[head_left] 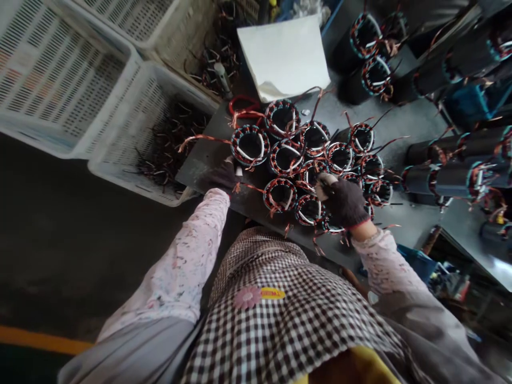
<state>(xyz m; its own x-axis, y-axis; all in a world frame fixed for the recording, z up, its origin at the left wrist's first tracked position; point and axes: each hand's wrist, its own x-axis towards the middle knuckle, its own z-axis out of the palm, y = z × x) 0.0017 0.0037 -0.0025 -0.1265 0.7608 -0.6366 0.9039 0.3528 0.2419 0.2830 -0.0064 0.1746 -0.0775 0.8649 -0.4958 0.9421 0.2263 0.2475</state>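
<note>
Several black motor stators with copper windings [285, 158] stand packed together on a dark metal table [200, 160]. My right hand [343, 201], in a dark glove, rests on the stators at the near right of the group, its fingers closed around a winding or wire there. My left hand [224, 176], also gloved, lies at the table's near left edge beside a stator [250, 144], fingers curled on a small pale object with a copper wire trailing from it. Pink patterned sleeves cover both arms.
White plastic crates [132, 122] stand left of the table, one holding wire scraps. A white sheet [285, 53] lies at the table's far side. More stators [374, 53] stand at the far right and others lie in rows on the right [448, 178].
</note>
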